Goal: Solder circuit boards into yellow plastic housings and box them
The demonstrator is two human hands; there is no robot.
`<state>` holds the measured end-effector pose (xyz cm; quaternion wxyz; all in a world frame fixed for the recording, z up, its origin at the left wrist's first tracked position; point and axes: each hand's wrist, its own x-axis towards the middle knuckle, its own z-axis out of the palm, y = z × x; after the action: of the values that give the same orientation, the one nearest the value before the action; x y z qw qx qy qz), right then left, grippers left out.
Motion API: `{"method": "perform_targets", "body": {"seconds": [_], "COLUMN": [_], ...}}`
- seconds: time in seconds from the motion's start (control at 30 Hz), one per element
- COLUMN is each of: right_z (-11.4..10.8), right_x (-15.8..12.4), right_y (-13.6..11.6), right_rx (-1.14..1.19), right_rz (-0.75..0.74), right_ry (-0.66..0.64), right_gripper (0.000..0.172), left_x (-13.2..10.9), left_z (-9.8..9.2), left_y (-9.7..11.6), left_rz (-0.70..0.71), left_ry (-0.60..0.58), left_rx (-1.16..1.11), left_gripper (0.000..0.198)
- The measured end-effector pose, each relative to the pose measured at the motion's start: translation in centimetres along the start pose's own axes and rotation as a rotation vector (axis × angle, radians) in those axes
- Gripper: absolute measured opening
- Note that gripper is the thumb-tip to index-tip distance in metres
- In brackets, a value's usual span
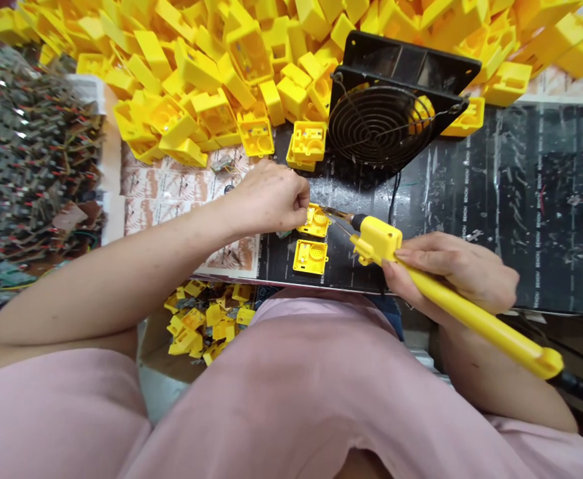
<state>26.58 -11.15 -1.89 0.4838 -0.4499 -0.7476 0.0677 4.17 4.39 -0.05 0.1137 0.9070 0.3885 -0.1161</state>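
Note:
My right hand [446,266] is wrapped round the yellow handle of a soldering iron [381,239], whose thin tip reaches left to a small open yellow plastic housing [315,221]. At that housing's left side, my left hand [276,196] has its fingers pinched together; what they hold, if anything, is hidden. A bit of something greenish shows beneath the left fingers. A second open yellow housing [310,257] lies just nearer to me, with a round grille of holes inside. Farther off, another pair of yellow housings [307,143] sits stacked beyond my left hand.
A black fan [381,126] with a wire guard stands behind the housings, its cable running down the black mat [531,219]. Heaped yellow housings [196,66] fill the back. Many small wired circuit boards [36,159] are piled at left. A box below the edge holds yellow parts [206,322].

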Motion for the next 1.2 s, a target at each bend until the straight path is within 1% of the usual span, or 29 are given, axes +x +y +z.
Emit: {"method": "perform_targets", "body": {"seconds": [0.2, 0.3, 0.37, 0.43, 0.5, 0.57, 0.63, 0.73, 0.8, 0.87, 0.93, 1.03, 1.07, 1.1, 1.13, 1.2], "right_z": [0.0, 0.0, 0.0, 0.0, -0.1, -0.2, -0.3, -0.2, -0.1, -0.1, -0.2, -0.5, -0.5, -0.6, -0.5, -0.5], "right_x": [-0.5, -1.1, -1.5, -1.8, -2.1, -2.3, -2.4, -2.3, -2.1, -2.0, -2.1, -2.4, -2.5, -2.5, -2.5, -2.4], "right_y": [0.4, 0.5, 0.4, 0.3, 0.4, 0.6, 0.9, 1.0, 0.7, 0.3, 0.1, 0.1, 0.1, 0.2, 0.2, 0.2], "right_rx": [0.016, -0.034, -0.09, -0.123, -0.135, -0.13, -0.111, -0.1, -0.123, -0.146, -0.155, -0.145, -0.142, -0.14, -0.138, -0.131], "right_rz": [0.012, 0.052, 0.084, 0.114, 0.14, 0.136, 0.118, 0.086, 0.103, 0.135, 0.14, 0.147, 0.158, 0.161, 0.161, 0.162], "right_ry": [0.018, 0.048, 0.077, 0.09, 0.082, 0.077, 0.076, 0.079, 0.07, 0.054, 0.043, 0.065, 0.075, 0.086, 0.095, 0.1], "right_gripper": [0.032, 0.042, 0.051, 0.055, 0.057, 0.06, 0.063, 0.062, 0.057, 0.053, 0.052, 0.053, 0.053, 0.053, 0.052, 0.05], "left_x": [0.1, 0.1, -0.1, -0.8, -1.8, -3.0, -4.1, -4.7, -4.7, -4.5, -4.5, -4.8, -4.9, -4.9, -5.0, -5.1], "left_z": [0.2, 0.5, 0.6, 0.6, 0.5, 0.8, 1.5, 3.5, 4.9, 5.6, 5.6, 5.0, 4.7, 4.6, 4.5, 4.4], "left_y": [-0.1, -0.3, -0.7, -1.5, -2.4, -3.2, -3.5, -2.6, -1.6, -0.8, -0.6, -1.0, -1.2, -1.5, -1.8, -2.4], "left_rz": [0.009, 0.028, 0.042, 0.043, -0.001, -0.081, -0.133, -0.095, -0.049, -0.019, -0.022, -0.048, -0.057, -0.061, -0.065, -0.094], "left_ry": [0.0, 0.025, 0.055, 0.142, 0.302, 0.448, 0.504, 0.515, 0.544, 0.585, 0.588, 0.476, 0.44, 0.429, 0.439, 0.516], "left_rx": [0.005, 0.003, -0.046, -0.182, -0.374, -0.536, -0.608, -0.537, -0.454, -0.466, -0.594, -0.81, -0.836, -0.836, -0.818, -0.753], "left_gripper": [0.015, 0.015, 0.014, 0.017, 0.023, 0.03, 0.031, 0.024, 0.023, 0.022, 0.021, 0.019, 0.02, 0.021, 0.023, 0.031]}}
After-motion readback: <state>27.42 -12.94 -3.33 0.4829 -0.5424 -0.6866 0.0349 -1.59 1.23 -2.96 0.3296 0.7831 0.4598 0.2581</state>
